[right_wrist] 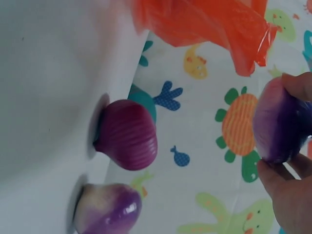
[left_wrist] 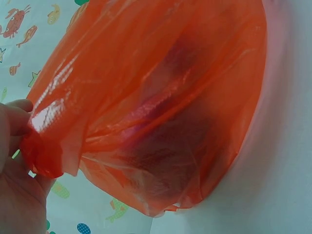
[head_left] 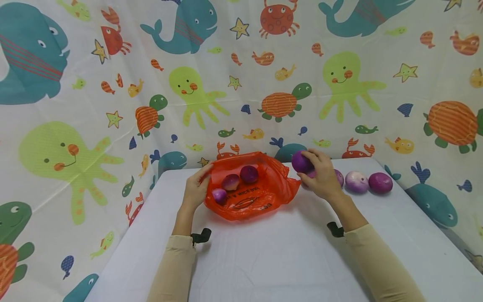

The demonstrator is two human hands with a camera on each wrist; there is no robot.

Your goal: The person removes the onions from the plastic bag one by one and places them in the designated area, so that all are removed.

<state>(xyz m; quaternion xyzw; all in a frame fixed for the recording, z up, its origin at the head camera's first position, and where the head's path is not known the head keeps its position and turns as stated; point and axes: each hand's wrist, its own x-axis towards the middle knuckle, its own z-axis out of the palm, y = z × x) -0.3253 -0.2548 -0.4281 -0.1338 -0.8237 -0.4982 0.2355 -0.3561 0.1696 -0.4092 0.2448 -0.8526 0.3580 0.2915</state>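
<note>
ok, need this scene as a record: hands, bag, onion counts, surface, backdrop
Left hand: grips the red bag at its left edge
Right hand: holds a purple onion, raised off the table, outside the bag
Bag: thin, translucent, printed, mouth open
Onions in bag: three visible
Onions on table: at least three, right of the bag; right hand hides part of the group
Surface: white
Backdrop: white, sea-animal print

Bag (head_left: pixel 277 197) on surface (head_left: pixel 264 260), ctr of frame, w/ 3 onions (head_left: pixel 249 174) inside & L grip (head_left: pixel 196 184) at its L edge. R grip (head_left: pixel 321 175) holds another onion (head_left: pixel 301 162) just R of bag; more onions (head_left: pixel 356 182) run R from behind that grip, on surface. Hanging cloth (head_left: pixel 241 92) behind all.
</note>
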